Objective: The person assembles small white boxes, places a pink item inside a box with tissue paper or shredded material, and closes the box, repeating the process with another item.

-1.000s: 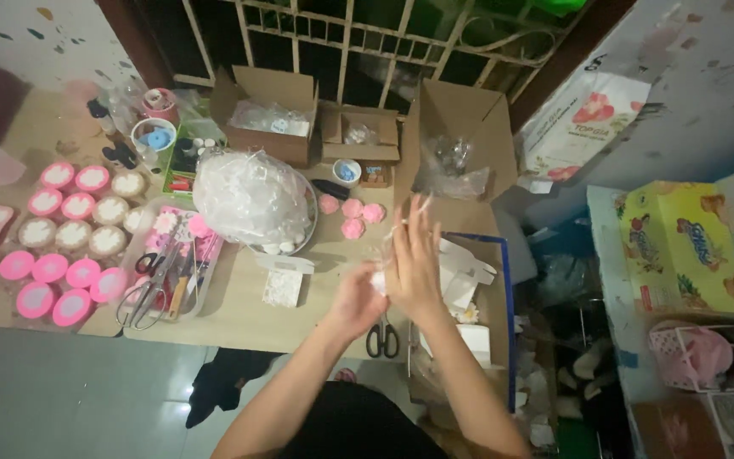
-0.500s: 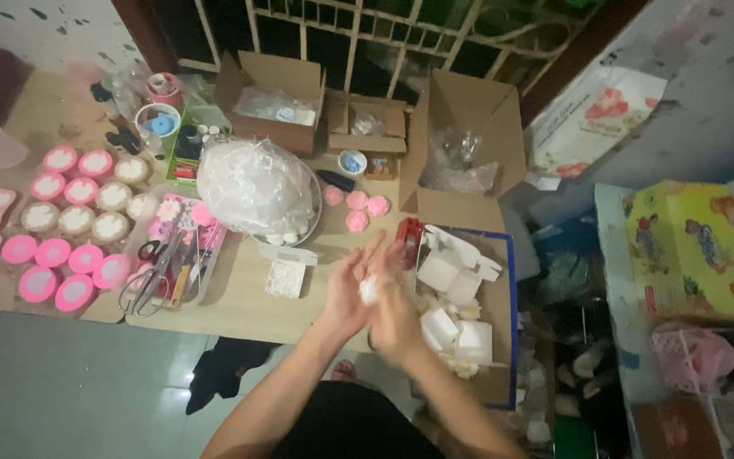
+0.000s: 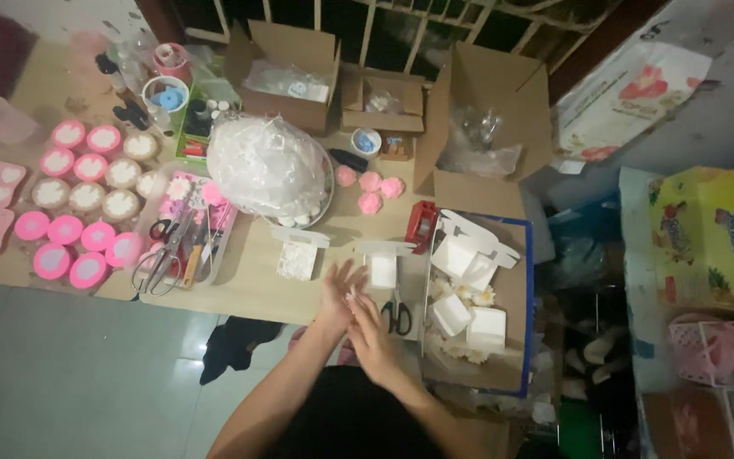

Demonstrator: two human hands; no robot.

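Pressing palms together, our left hand [image 3: 337, 293] and right hand [image 3: 373, 327] lie flat, fingers spread — holding nothing we can see; black-handled steel scissors [image 3: 398, 316] sit just right, 1 small white paper box [image 3: 382, 270] just beyond.

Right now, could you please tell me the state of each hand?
Left hand: open, fingers spread, pressed against the right hand, holding nothing visible.
Right hand: open, flat against the left hand, holding nothing visible.
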